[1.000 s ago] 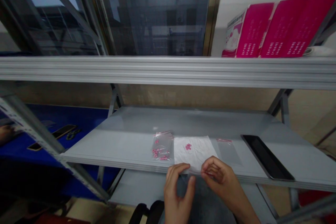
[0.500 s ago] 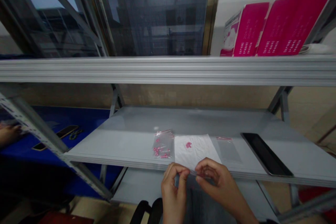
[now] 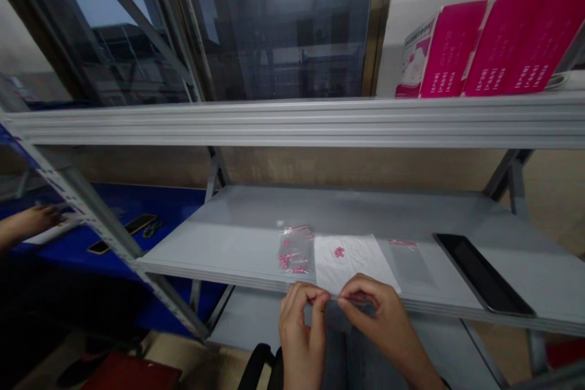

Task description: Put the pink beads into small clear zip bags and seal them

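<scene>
My left hand (image 3: pixel 302 323) and my right hand (image 3: pixel 381 317) are pinched close together at the shelf's front edge. Something thin and clear seems to run between their fingertips, too small to make out. Just beyond them a white tissue (image 3: pixel 354 262) lies on the grey shelf (image 3: pixel 219 231), with a small cluster of pink beads (image 3: pixel 339 252) on it. To its left is a clear zip bag (image 3: pixel 296 250) holding several pink pieces. On the right of the tissue lies a flat clear bag (image 3: pixel 411 262) with a red seal line.
A black tablet (image 3: pixel 482 274) lies at the shelf's right. Pink boxes (image 3: pixel 507 42) stand on the upper shelf (image 3: pixel 292 125). At the left, another person's hand (image 3: pixel 39 219) is over a blue table (image 3: pixel 183 198) with a dark phone (image 3: pixel 139 223).
The view has shifted, so the shelf items appear farther right. My right fingertips have closed nearer to the left ones. The other person's hand shows more, over something white.
</scene>
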Tool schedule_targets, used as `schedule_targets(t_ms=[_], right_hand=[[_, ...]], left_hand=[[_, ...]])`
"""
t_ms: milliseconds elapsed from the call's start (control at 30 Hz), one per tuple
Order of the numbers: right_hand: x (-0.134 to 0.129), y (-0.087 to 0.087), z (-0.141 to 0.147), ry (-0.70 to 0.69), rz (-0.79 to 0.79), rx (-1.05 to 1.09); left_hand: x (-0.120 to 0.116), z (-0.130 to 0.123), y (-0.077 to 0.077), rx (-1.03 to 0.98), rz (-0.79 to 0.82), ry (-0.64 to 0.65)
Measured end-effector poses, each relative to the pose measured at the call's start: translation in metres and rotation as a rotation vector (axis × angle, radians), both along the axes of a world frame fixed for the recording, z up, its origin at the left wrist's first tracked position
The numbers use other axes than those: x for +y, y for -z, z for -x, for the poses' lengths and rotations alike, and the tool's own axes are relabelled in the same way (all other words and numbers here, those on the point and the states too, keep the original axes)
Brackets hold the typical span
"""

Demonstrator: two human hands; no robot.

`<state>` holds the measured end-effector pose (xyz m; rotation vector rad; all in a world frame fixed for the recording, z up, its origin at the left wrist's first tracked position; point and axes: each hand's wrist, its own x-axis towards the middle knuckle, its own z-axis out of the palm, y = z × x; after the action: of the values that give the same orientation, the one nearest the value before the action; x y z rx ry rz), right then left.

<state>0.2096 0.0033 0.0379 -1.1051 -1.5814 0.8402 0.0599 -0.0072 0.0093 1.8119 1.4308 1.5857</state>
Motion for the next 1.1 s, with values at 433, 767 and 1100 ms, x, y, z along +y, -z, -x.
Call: schedule_targets(t_ms=[433,767,1100], right_hand=[[0.026,-0.008,0.033,-0.123,0.014,0.233],[0.145,-0.005,0.077,0.068,0.064,0.043],[0.167,0.018,0.061,0.161,-0.06,-0.241]], left_hand=[[0.007,0.034,-0.018,-0.017,-0.052,-0.182],[0.125,0.058,-0.041,0.251,0.222,-0.374],[0.156,0.064,-0.022,0.43,0.436,-0.297]])
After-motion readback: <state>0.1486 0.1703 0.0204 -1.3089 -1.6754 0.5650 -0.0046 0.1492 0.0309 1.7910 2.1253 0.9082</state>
